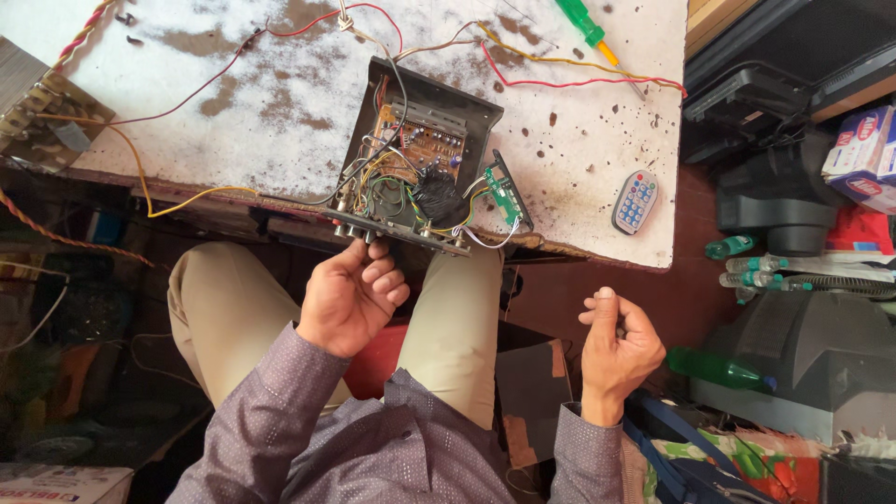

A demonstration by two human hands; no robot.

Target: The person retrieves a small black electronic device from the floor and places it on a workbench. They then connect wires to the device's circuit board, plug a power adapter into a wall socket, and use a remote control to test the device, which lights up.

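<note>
Amplifier chassis [420, 159] is what it's all about in the head view: an open dark metal box sitting at the near edge of the white, rust-spotted table [233, 103], its front panel hanging just over that edge toward the person. Left hand [350, 297] is right at it from below, fingers [378, 271] curled and touching the knobs along the front panel, pinching narrow on one as far as I can tell. So the box lies straight up and ahead of those fingers, its long side running roughly along the table's near edge, tilted a bit clockwise. Right hand [618, 345] is well apart, down off the table by the lap, fingers loosely curled with the thumb up and nothing in them; left is clearly the nearer one. Inside the box: a brown circuit board [415, 140], a dark round transformer [437, 194] and a tangle of coloured wires. A small green board [504, 196] hangs out on its right side. Grey remote [635, 202] lies near the table's right near corner, green screwdriver [588, 26] up at the far edge.
</note>
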